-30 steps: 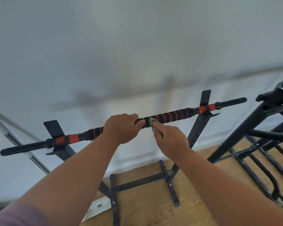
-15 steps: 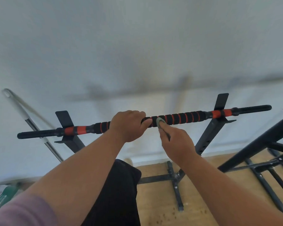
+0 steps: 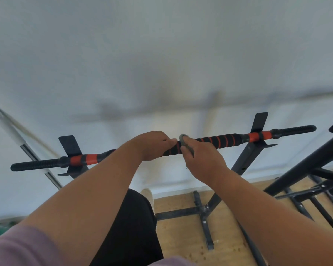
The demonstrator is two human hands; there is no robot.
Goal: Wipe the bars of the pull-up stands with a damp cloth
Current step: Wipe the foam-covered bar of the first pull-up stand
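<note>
A black bar with orange bands point(image 3: 225, 141) lies across the two uprights of a pull-up stand point(image 3: 244, 160). My left hand point(image 3: 152, 145) grips the bar near its middle, fingers curled over the top. Just to its right, my right hand point(image 3: 202, 160) pinches a small grey cloth point(image 3: 184, 144) and holds it against the bar. Most of the cloth is hidden in my fingers.
A second black stand point(image 3: 306, 166) rises at the right, its feet spread over the wooden floor point(image 3: 181, 237). A white-handled pole point(image 3: 12, 131) leans on the white wall at the left. My leg in black trousers point(image 3: 131, 227) is below the bar.
The view has dipped and shifted, so the bar sits lower and my leg shows. Both hands stay on the bar, the right one with the cloth now closer to the left.
</note>
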